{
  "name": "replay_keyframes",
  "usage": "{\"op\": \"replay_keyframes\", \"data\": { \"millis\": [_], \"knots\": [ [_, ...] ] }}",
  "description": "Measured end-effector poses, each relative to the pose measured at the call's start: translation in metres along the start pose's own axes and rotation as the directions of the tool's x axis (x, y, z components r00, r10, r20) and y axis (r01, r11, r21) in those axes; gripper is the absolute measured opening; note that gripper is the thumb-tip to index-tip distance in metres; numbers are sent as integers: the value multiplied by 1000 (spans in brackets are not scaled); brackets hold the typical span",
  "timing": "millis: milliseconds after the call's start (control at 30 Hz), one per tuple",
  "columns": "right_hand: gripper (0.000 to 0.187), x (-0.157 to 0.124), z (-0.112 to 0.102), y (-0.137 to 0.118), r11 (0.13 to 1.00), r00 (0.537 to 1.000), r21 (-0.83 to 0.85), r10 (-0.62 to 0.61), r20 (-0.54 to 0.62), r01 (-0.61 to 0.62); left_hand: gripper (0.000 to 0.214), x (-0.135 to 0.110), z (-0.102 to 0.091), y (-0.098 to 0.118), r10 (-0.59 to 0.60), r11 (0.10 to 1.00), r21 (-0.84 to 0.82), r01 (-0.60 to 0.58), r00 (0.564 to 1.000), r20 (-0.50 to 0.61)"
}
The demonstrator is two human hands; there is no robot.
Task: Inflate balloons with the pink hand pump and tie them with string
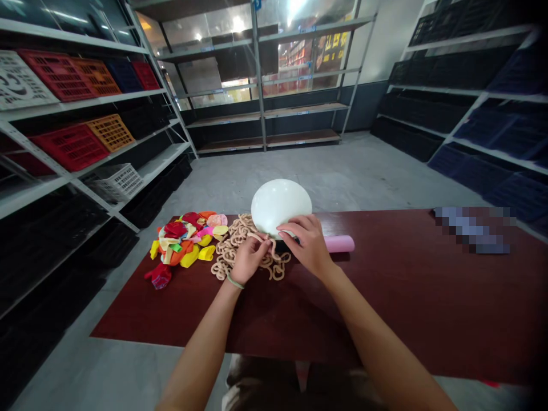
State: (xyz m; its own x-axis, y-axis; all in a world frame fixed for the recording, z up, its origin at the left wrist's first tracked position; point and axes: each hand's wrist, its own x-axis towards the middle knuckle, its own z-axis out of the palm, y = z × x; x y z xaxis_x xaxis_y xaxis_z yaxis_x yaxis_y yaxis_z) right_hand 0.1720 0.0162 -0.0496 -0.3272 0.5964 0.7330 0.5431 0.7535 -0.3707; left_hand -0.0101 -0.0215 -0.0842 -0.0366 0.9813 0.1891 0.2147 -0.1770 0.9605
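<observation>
A blown-up white balloon (281, 204) sits over the far edge of the table, its lower side toward me. Just below it, my left hand (249, 258) pinches a length of beige cord (234, 246) between thumb and fingers. My right hand (311, 242) is at the balloon's lower right, fingers bent, with a small gap between thumb and index fingertip. The balloon's neck is mostly hidden by my fingers. Loops of the cord lie heaped under and around my left hand. Partly behind my right hand lies a pink cylinder with a dark part (341, 244).
A pile of colourful flat balloons (184, 240) lies left of the cord on the dark red table (385, 302). A blurred-out item (473, 229) is at the table's far right. Shelves with crates (71, 147) stand left and right, and a metal rack (263, 108) stands behind.
</observation>
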Motion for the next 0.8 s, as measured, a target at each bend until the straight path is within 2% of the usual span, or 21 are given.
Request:
{"op": "replay_keyframes", "data": {
  "millis": [167,367,467,533,667,800],
  "knots": [
    [17,-3,5,1,988,987,-114,-89,131,104,28,-5,0,4,46,975,215,-65,995,93],
    [17,-6,5,0,948,969,-235,-175,172,213,24,-5,-3,9,139,895,411,-173,984,111],
    [18,-7,6,-1,936,964,-260,-194,179,237,23,-6,-4,10,136,893,417,-171,984,114],
    [18,-7,8,-2,934,964,-269,-190,187,236,23,-6,-3,8,116,917,375,-137,990,78],
    [15,-8,13,-6,943,967,-257,-163,194,211,22,-7,0,-2,94,957,283,-64,991,-91],
    [13,-10,18,-12,959,977,-223,-139,160,173,19,-8,3,-8,149,936,345,-72,968,-202]
  ]
}}
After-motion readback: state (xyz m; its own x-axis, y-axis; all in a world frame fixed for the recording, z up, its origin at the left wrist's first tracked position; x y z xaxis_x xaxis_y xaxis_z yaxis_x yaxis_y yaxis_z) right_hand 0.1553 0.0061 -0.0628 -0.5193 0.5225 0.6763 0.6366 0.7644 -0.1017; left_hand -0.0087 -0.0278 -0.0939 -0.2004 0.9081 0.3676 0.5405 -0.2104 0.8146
